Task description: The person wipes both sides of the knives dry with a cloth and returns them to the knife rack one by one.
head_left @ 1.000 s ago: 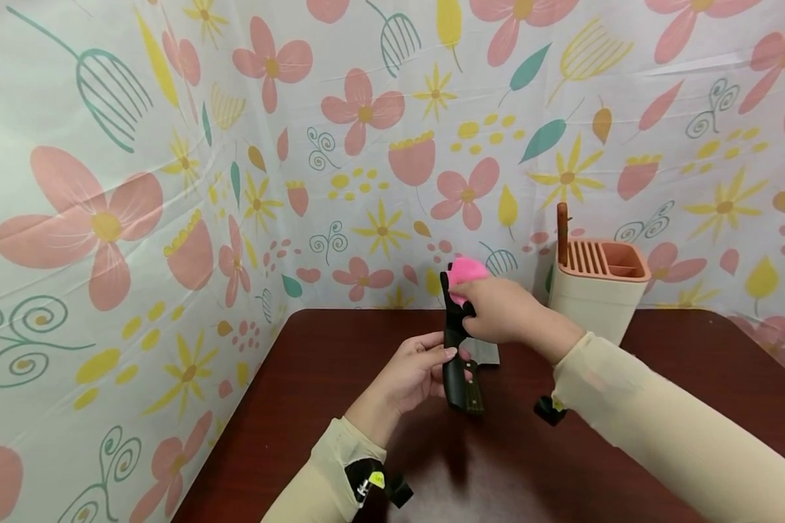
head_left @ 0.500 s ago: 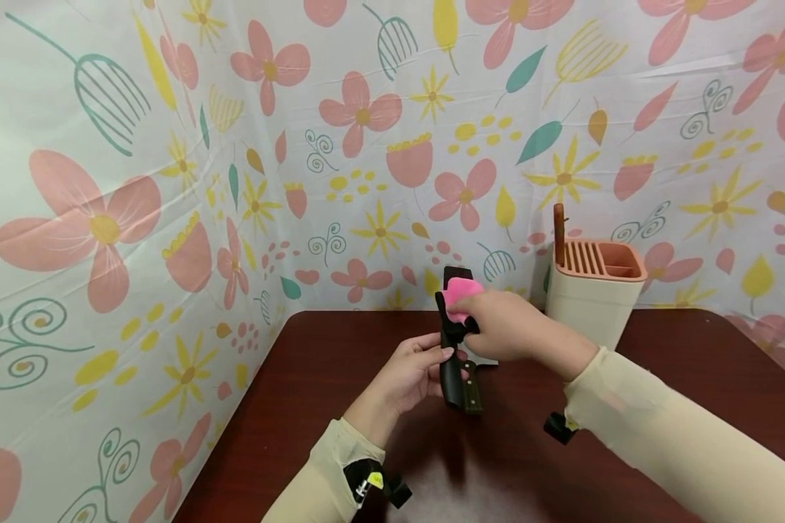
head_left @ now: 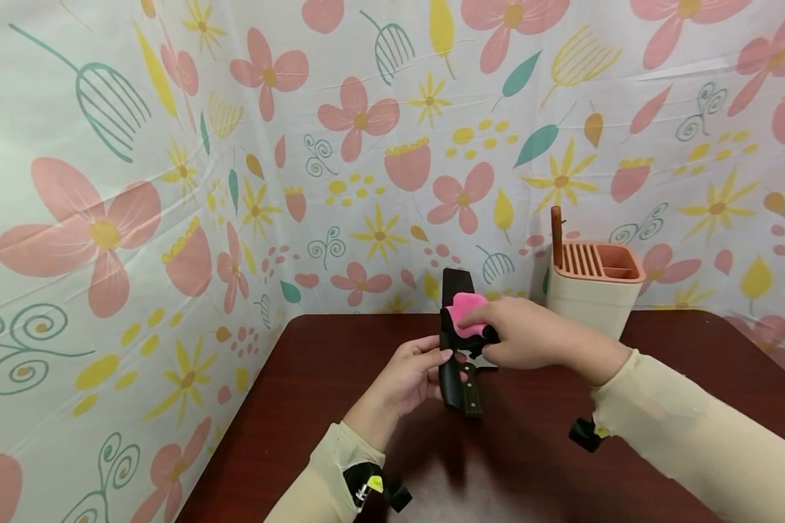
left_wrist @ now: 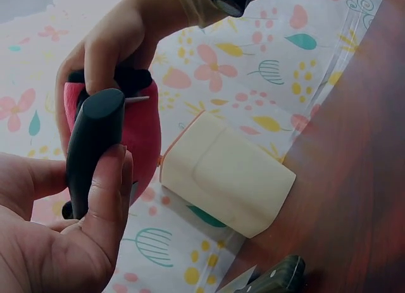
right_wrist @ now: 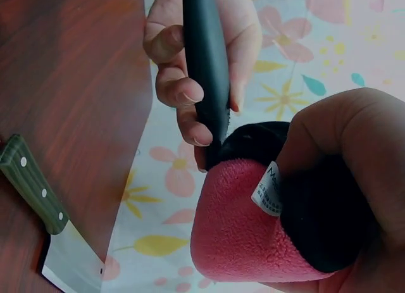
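Upright in front of me, a black kitchen knife (head_left: 456,282) has its broad dark blade pointing up. My left hand (head_left: 402,378) grips its black handle (left_wrist: 95,138) between thumb and fingers. A pink and black cloth (head_left: 464,312), fuzzy with a white tag, is folded round the lower blade. My right hand (head_left: 530,333) pinches that cloth against the blade just above the handle. On the table behind the left fingers lies a second knife (right_wrist: 63,242) with a dark green riveted handle (head_left: 473,396); in the head view its blade is mostly hidden.
A cream knife holder (head_left: 589,305) with a slotted orange top stands at the back right, a brown handle (head_left: 557,236) sticking up from it. The dark red wooden table (head_left: 340,349) meets a flowered cloth wall (head_left: 366,181) at the back and left.
My right hand has drawn the cloth down the blade toward the handle, moving slightly right. More of the dark blade now shows above the cloth. The left hand keeps its grip almost unmoved.
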Demonstrator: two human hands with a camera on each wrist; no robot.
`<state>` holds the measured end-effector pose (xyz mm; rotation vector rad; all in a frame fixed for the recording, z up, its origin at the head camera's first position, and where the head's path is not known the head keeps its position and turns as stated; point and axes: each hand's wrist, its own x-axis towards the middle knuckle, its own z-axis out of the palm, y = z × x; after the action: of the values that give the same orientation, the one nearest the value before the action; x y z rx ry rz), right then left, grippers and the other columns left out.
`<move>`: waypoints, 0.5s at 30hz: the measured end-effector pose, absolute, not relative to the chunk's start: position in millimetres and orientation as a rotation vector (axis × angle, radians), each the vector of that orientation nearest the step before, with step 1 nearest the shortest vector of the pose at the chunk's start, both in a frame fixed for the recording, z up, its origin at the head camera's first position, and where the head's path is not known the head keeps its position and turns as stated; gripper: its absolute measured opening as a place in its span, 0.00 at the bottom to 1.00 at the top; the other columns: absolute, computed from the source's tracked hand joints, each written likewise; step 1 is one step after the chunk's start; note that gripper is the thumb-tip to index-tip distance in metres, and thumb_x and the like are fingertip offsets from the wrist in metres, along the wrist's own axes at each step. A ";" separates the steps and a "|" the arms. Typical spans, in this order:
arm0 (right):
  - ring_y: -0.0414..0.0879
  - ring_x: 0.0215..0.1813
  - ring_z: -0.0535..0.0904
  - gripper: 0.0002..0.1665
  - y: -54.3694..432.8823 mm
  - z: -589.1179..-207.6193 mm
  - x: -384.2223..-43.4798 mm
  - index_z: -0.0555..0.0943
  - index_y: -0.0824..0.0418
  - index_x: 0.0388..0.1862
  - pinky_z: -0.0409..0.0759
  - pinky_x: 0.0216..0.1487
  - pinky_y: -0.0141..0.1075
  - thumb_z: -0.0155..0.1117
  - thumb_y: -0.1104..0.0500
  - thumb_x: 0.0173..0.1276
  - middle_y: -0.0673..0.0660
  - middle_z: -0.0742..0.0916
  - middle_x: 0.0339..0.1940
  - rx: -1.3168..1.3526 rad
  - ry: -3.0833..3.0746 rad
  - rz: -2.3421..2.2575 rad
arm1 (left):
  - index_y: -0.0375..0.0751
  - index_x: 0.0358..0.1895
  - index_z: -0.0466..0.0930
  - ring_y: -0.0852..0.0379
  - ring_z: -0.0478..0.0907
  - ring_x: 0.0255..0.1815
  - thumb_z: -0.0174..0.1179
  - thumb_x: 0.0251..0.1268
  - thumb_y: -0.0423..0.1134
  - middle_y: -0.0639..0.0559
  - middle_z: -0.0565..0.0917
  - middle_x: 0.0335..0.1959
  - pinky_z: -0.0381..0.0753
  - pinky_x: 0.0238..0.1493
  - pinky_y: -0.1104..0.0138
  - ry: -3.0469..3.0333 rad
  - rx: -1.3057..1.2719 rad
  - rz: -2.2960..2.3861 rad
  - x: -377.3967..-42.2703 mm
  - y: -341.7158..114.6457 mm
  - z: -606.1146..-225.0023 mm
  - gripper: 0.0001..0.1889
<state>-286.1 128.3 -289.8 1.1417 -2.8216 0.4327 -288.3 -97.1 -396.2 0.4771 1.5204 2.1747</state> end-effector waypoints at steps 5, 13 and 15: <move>0.34 0.18 0.60 0.29 137.8 -285.3 -285.9 0.85 0.55 0.60 0.66 0.24 0.30 0.63 0.67 0.58 0.42 0.74 0.21 1.207 -2.805 0.528 | 0.37 0.75 0.67 0.61 0.90 0.37 0.50 0.81 0.35 0.54 0.87 0.43 0.89 0.32 0.63 1.521 0.462 2.167 -288.5 -96.9 -396.2 0.24; 0.36 0.24 0.73 0.26 153.5 -262.3 -291.7 0.86 0.54 0.59 0.75 0.27 0.32 0.65 0.68 0.61 0.47 0.86 0.34 1.221 -2.757 0.750 | 0.39 0.75 0.67 0.60 0.90 0.38 0.51 0.80 0.35 0.53 0.87 0.45 0.89 0.33 0.63 1.514 0.462 2.161 -288.0 -95.5 -398.4 0.24; 0.37 0.23 0.73 0.26 156.3 -253.2 -295.5 0.86 0.55 0.58 0.74 0.26 0.32 0.62 0.69 0.61 0.47 0.84 0.28 1.227 -2.730 0.780 | 0.38 0.75 0.67 0.60 0.90 0.38 0.51 0.80 0.35 0.54 0.88 0.44 0.89 0.33 0.64 1.511 0.470 2.159 -287.9 -95.3 -398.9 0.24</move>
<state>-295.5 156.3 -253.2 1.2270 -2.7302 0.7801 -287.9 -95.3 -398.9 0.4704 1.5107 2.1586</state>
